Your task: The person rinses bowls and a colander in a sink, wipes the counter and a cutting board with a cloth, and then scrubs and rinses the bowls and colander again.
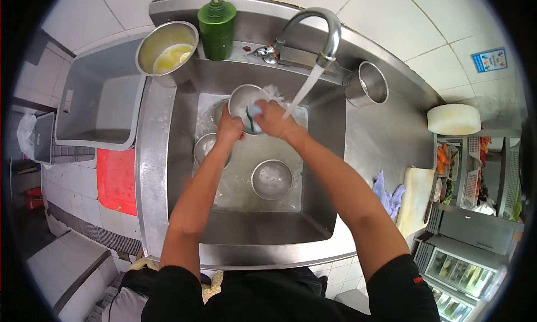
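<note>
My left hand (230, 126) grips the rim of a round metal bowl (241, 98), tilted above the sink floor. In my right hand (273, 118) is a light blue and dark green sponge (253, 116), pressed against the inside of this bowl. Beside the right wrist, water runs from the curved faucet (330, 34). Below my hands, a second metal bowl (272, 179) rests on the sink bottom, and another bowl (206, 146) sits by the left wall, partly behind my left forearm. One more bowl (219, 114) shows partly behind my left hand.
The steel sink (268, 227) surrounds the bowls. At its back left stand a metal pot (184, 70) with yellowish liquid and a green pump bottle (217, 34). A metal container (358, 90), purple cloth (387, 194) and cutting board (417, 201) are right. A grey tub (84, 137) is left.
</note>
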